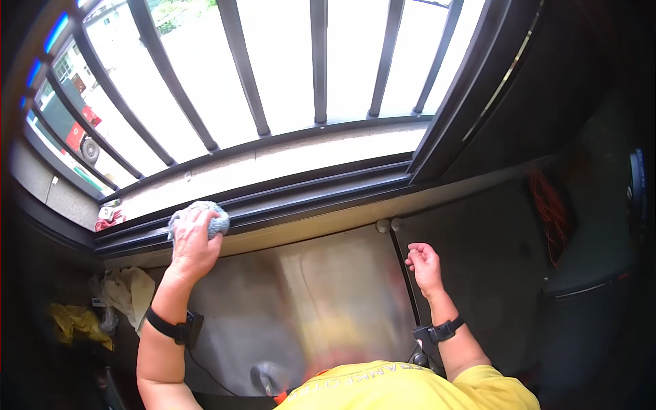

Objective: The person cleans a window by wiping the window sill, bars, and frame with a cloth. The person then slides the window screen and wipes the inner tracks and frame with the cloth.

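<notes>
My left hand (194,247) is closed over a fluffy grey-blue cloth (217,220), pressing it against the dark window track (301,196) near its left end. Part of the cloth is hidden under my fingers. My right hand (425,268) is raised near the seam of the metal surface, to the right of the two round knobs. Its fingers are curled in, and nothing shows in them. Both forearms wear a black strap with a small device.
Dark vertical bars (320,61) stand outside the window, beyond a pale ledge (273,160). Below the track lies a shiny metal surface (328,294). Bags and a yellow wrapper (78,324) sit at the left. Red cords (547,212) hang at the right.
</notes>
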Demonstrator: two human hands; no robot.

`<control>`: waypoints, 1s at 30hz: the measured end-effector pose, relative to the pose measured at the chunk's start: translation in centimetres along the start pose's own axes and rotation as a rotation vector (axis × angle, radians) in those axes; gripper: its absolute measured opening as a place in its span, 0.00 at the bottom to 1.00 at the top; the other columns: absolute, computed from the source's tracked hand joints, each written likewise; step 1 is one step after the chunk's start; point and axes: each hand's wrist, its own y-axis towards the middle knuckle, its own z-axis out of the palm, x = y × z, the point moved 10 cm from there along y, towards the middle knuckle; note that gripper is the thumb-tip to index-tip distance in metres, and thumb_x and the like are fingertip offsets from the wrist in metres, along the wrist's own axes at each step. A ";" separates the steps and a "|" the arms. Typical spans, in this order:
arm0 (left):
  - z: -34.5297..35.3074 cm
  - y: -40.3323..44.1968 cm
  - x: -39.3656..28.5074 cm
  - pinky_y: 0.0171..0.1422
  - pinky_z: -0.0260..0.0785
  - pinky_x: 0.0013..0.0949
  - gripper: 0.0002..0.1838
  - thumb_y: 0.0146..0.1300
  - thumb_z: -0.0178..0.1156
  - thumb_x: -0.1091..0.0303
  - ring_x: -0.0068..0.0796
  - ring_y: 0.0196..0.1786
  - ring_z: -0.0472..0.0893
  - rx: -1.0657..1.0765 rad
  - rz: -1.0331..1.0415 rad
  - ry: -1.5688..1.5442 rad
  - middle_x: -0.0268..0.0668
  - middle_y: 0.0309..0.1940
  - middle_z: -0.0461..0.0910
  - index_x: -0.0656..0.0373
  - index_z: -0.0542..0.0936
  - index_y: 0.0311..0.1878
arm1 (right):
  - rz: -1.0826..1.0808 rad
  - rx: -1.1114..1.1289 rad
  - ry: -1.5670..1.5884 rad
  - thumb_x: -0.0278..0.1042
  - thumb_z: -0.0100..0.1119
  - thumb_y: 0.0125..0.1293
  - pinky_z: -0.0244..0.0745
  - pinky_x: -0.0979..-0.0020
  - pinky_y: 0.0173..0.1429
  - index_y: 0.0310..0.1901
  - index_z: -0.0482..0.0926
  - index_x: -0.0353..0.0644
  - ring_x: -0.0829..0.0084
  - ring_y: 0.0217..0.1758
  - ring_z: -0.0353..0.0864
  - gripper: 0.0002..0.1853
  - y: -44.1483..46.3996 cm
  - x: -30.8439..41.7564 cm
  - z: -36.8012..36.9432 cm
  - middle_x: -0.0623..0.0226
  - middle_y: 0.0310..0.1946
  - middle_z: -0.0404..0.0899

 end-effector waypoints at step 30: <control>7.2 14.0 -25.0 0.64 0.61 0.48 0.18 0.50 0.57 0.63 0.45 0.59 0.71 0.218 0.413 -0.113 0.46 0.42 0.78 0.61 0.78 0.44 | -0.427 -0.320 -0.376 0.29 0.57 0.62 0.75 0.73 0.37 0.46 0.74 0.39 0.73 0.30 0.80 0.11 2.1 3.4 -5.7 0.65 0.30 0.80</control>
